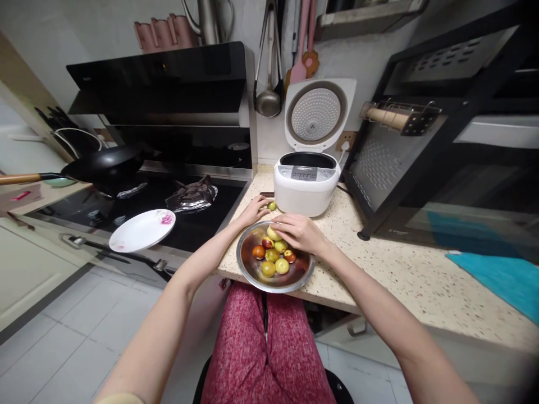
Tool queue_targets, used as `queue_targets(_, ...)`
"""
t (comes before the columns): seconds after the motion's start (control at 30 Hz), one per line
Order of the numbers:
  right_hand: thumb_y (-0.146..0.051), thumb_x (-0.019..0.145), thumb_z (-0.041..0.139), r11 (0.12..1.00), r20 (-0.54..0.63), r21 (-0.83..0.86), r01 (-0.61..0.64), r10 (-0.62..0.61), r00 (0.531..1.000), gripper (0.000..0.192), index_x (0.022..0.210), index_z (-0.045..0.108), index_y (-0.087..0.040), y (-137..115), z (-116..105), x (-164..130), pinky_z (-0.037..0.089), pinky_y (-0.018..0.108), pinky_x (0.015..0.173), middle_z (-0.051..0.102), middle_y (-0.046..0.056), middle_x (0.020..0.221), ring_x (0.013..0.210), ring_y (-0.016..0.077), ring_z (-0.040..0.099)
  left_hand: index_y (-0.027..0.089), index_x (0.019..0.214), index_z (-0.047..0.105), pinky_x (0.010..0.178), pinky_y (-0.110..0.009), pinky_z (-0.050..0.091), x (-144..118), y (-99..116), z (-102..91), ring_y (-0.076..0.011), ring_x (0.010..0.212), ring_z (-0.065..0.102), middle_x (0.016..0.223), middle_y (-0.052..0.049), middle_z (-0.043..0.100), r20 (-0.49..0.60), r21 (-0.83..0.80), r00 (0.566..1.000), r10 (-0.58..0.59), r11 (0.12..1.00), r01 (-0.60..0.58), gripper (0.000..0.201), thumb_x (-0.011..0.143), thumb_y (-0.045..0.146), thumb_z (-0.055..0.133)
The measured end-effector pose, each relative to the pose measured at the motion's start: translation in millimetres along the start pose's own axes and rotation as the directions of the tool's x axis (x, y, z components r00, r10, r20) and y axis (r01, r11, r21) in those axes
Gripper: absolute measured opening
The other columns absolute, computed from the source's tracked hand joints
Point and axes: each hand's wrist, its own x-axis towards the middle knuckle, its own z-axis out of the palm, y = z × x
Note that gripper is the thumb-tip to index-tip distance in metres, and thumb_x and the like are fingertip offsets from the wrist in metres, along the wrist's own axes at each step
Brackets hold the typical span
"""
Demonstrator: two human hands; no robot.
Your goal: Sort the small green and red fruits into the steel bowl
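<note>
A steel bowl (310, 273) stands near the counter's front edge with several green and reddish-brown jujubes (282, 266) in it. Just behind the bowl, my left hand (252, 211) has its thumb and fingers closed around a green jujube (272, 206) close to the counter. My right hand (302, 231) reaches over the bowl's far right rim. Its bent fingers grip a pale green jujube (274, 233) at the top of the pile, partly hiding it. A dark brown strip (266, 194) lies beyond my left fingertips; its kind is unclear.
A white rice cooker (306, 193) with its lid raised stands behind the bowl. At left is a gas hob (194, 224) with a white plate (142, 231) at its front and a black wok (105, 165). A dark rack (379, 185) and blue cloth (499, 280) are at right.
</note>
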Motion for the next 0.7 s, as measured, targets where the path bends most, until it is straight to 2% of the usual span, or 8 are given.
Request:
queue_targets(0.13,-0.021,0.104,0.053,1.000,0.012,-0.006,0.001,-0.001,1.000,0.025,0.115,0.075,-0.019,-2,-1,1,0.062,0.041,0.087,0.077,0.009,0.115,0.104,0.0237,0.072,0.016,0.129,0.063,0.103,-0.040,0.049,-1,12,-4.5,-0.0241,0.108,0.059,0.118,-0.012,0.061,0.024,0.005,1.000,0.012,1.000,-0.012,0.035,0.097,0.030,0.062)
queue_targets(0.3,-0.020,0.104,0.052,1.000,0.009,-0.009,0.003,-0.002,1.000,0.024,0.111,0.075,-0.018,-2,-1,1,0.061,0.041,0.084,0.078,0.010,0.112,0.100,0.0243,0.072,0.015,0.116,0.066,0.095,-0.036,0.051,0,19,-4.9,-0.0215,0.097,0.062,0.106,-0.010,0.067,0.010,-0.047,1.000,0.023,0.999,-0.023,0.021,0.099,0.024,0.057)
queue_targets(0.43,-0.020,0.103,0.052,1.000,0.018,0.009,-0.003,0.003,1.000,0.025,0.111,0.076,-0.019,0,0,0,0.060,0.041,0.084,0.078,0.011,0.112,0.100,0.0244,0.072,0.017,0.119,0.070,0.098,-0.037,0.053,-1,16,-0.9,-0.0221,0.106,0.065,0.114,-0.011,0.069,-0.031,-0.061,0.998,0.063,0.996,-0.064,0.024,0.101,0.025,0.056)
queue_targets(0.57,-0.020,0.103,0.052,1.000,0.010,-0.025,-0.008,0.008,1.000,0.025,0.111,0.076,-0.019,1,0,-1,0.060,0.040,0.083,0.078,0.011,0.111,0.099,0.0238,0.072,0.018,0.123,0.072,0.097,-0.040,0.057,-4,15,-1.0,-0.0228,0.110,0.067,0.118,-0.014,0.069,-0.054,-0.009,0.990,0.127,0.992,-0.127,0.029,0.103,0.025,0.052)
queue_targets(0.63,-0.020,0.103,0.052,0.999,-0.006,-0.029,-0.015,0.015,1.000,0.025,0.111,0.076,-0.018,1,1,-1,0.060,0.040,0.082,0.078,0.010,0.110,0.098,0.0240,0.072,0.018,0.124,0.072,0.099,-0.041,0.058,-5,22,-7.4,-0.0229,0.113,0.068,0.119,-0.014,0.069,-0.100,0.031,0.984,0.149,0.989,-0.146,0.029,0.104,0.026,0.053)
queue_targets(0.7,-0.019,0.103,0.052,0.999,-0.026,-0.029,-0.026,0.025,0.999,0.025,0.111,0.076,-0.018,1,1,-1,0.060,0.040,0.081,0.078,0.011,0.109,0.098,0.0244,0.072,0.019,0.127,0.071,0.103,-0.042,0.057,-8,36,-18.5,-0.0228,0.117,0.067,0.123,-0.014,0.070,-0.190,0.061,0.969,0.156,0.987,-0.147,0.029,0.104,0.026,0.054)
